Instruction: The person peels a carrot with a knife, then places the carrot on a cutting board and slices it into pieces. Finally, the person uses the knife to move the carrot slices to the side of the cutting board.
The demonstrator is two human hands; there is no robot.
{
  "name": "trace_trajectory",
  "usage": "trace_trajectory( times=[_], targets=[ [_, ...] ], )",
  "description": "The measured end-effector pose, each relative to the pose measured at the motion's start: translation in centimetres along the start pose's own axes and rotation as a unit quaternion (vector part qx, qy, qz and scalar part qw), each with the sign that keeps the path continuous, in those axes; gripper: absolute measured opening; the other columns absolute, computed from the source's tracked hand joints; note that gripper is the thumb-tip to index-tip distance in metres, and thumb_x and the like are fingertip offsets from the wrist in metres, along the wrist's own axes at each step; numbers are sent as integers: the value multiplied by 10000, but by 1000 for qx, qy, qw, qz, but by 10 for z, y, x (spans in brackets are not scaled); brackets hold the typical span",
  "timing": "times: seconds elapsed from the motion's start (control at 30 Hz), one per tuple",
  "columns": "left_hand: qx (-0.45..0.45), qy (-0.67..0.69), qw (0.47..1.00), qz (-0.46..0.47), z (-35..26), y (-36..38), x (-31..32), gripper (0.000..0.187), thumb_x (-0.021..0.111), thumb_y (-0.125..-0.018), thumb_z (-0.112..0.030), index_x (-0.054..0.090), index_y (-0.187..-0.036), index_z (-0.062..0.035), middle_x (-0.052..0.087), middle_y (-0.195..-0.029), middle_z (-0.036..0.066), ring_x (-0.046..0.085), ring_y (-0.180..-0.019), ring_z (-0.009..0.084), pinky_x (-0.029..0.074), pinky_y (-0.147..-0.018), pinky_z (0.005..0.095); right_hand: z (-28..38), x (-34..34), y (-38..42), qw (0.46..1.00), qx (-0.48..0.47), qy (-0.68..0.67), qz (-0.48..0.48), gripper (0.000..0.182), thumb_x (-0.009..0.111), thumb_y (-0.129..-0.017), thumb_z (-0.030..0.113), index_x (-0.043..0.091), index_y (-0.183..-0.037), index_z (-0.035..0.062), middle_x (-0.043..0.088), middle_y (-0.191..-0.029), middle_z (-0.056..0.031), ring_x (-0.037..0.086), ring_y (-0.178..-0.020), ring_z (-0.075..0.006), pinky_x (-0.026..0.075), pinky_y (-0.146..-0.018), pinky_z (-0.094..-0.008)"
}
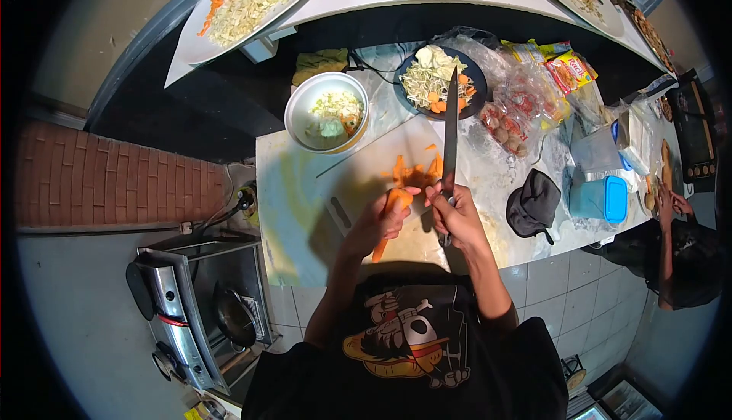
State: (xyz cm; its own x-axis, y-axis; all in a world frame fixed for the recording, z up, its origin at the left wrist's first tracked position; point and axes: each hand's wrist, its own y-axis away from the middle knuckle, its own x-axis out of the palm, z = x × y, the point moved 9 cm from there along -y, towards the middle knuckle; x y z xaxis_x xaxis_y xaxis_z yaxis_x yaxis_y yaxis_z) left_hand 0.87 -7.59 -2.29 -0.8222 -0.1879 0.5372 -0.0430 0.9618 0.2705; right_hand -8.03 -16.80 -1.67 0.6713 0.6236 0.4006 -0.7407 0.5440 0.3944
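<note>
My left hand [383,220] is closed round a carrot [398,197], its orange end showing above the fingers. My right hand [457,218] grips a long knife [452,123] near its base, the blade pointing up and away from me. Both hands are close together over a white cutting board [366,180], with a small gap between them. Orange carrot pieces [412,171] lie on the board just beyond my hands. Another orange strip [380,249] is below my left hand.
A metal bowl [328,145] of chopped vegetables and a dark plate [476,97] of vegetables stand beyond the board. Plastic bags [526,92], a black cap [534,204] and a blue container [598,200] are to the right. A co-worker's hands [669,205] show at far right.
</note>
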Motion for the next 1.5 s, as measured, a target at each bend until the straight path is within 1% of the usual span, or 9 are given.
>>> trace_trajectory(
  times=[0.07, 0.13, 0.17, 0.27, 0.37, 0.67, 1.2, 1.27, 1.5],
  targets=[
    [-8, 32, 998, -52, -1, 1, -10, 561, 458, -1029, -459, 427, -1416, -53, 425, -847, -25, 338, -578, 24, 319, -527, 173, -2, -4, -3, 1000, -5, 9, -4, 140, 568, -991, 102, 590, -878, 24, 438, -539, 61, 309, -399, -16, 215, -377, -236],
    [-12, 72, 994, -79, 2, -1, -19, 568, 425, -1036, -466, 427, -1409, -38, 421, -843, -34, 316, -559, 19, 296, -514, 168, 5, -12, -6, 994, -55, 86, -44, 66, 555, -935, 10, 605, -895, 24, 501, -608, 58, 374, -449, -11, 259, -398, -221],
    [-18, 116, 990, -85, 6, -4, -26, 548, 434, -1037, -437, 429, -1405, -31, 420, -843, -38, 307, -553, 14, 292, -511, 166, 3, -14, -4, 992, -15, 126, -18, 106, 531, -913, -47, 623, -931, 2, 589, -755, 23, 444, -523, -17, 312, -414, -210],
    [-25, 152, 983, -103, 5, -6, -31, 503, 460, -1032, -368, 440, -1393, -19, 416, -843, -48, 293, -543, 6, 284, -501, 163, 3, -16, -10, 979, -99, 176, -35, 78, 572, -921, -12, 649, -906, -6, 597, -766, 32, 450, -586, -9, 346, -490, -204],
    [-42, 134, 985, -102, 5, -8, -28, 471, 493, -1014, -300, 456, -1388, -16, 410, -837, -55, 287, -536, 2, 277, -491, 162, -8, -20, -17, 972, -86, 210, -63, 72, 613, -925, 25, 654, -876, -7, 578, -752, 50, 430, -621, -11, 349, -555, -197],
    [-74, 108, 989, -73, 6, -7, -9, 434, 518, -1010, -214, 463, -1401, -34, 381, -782, -66, 300, -528, -4, 281, -473, 154, -1, -15, -21, 961, -125, 223, -102, 79, 662, -910, 65, 651, -857, 7, 509, -679, 96, 382, -609, -7, 296, -538, -202],
    [-71, 57, 994, -65, 7, -5, -12, 413, 521, -1013, -187, 462, -1411, -91, 441, -849, -36, 340, -556, -1, 295, -478, 153, -9, -27, -22, 949, -148, 252, -119, 61, 645, -889, 37, 652, -847, -7, 508, -672, 70, 396, -597, -23, 331, -525, -223],
    [-55, 92, 992, -63, 7, -6, -14, 396, 509, -1021, -231, 466, -1389, -92, 445, -861, -28, 338, -551, 6, 294, -478, 155, -5, -29, -21, 930, -138, 318, -126, 93, 635, -868, 62, 644, -884, -28, 569, -633, -66, 477, -570, -125, 403, -549, -324],
    [21, 246, 967, -60, 10, -15, -32, 378, 476, -1030, -417, 479, -1232, -96, 452, -947, 15, 381, -623, 66, 347, -557, 188, 0, -25, -19, 906, -88, 389, -138, 113, 621, -843, 68, 642, -876, -38, 572, -633, -142, 542, -572, -197, 449, -585, -358]
  ],
)
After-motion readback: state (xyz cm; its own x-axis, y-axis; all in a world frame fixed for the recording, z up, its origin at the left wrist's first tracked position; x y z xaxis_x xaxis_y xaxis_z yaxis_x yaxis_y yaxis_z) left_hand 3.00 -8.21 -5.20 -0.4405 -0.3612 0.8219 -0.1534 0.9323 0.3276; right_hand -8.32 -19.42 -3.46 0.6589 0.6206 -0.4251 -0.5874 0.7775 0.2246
